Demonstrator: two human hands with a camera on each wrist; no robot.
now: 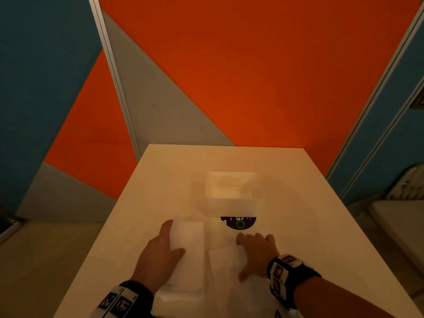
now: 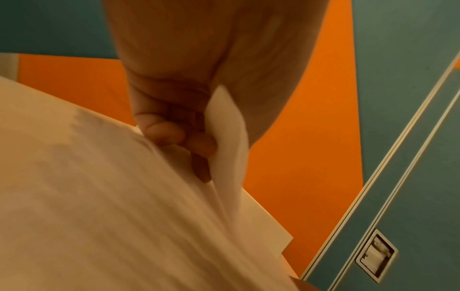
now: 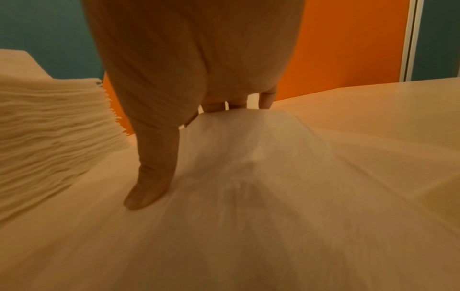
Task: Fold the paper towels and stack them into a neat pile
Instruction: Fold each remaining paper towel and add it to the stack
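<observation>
A folded white paper towel (image 1: pixel 189 246) is held by my left hand (image 1: pixel 165 246), thumb on top and fingers curled under its left edge; the left wrist view shows the towel (image 2: pixel 229 137) pinched between thumb and fingers. It hovers over a stack of folded towels (image 1: pixel 183 292) near the table's front edge. My right hand (image 1: pixel 253 255) lies flat on another paper towel (image 1: pixel 226 255) to the right of the stack. Its thumb (image 3: pixel 149 177) and straight fingers press the towel (image 3: pixel 248 177) down, with the stack (image 3: pixel 49 128) at its left.
A white plastic container (image 1: pixel 234 193) stands mid-table beyond the hands, with a purple round label (image 1: pixel 238 222) just in front of it. The pale table (image 1: pixel 160 175) ends at orange, grey and blue wall panels behind. A blue cabinet door (image 2: pixel 410 177) stands to the right.
</observation>
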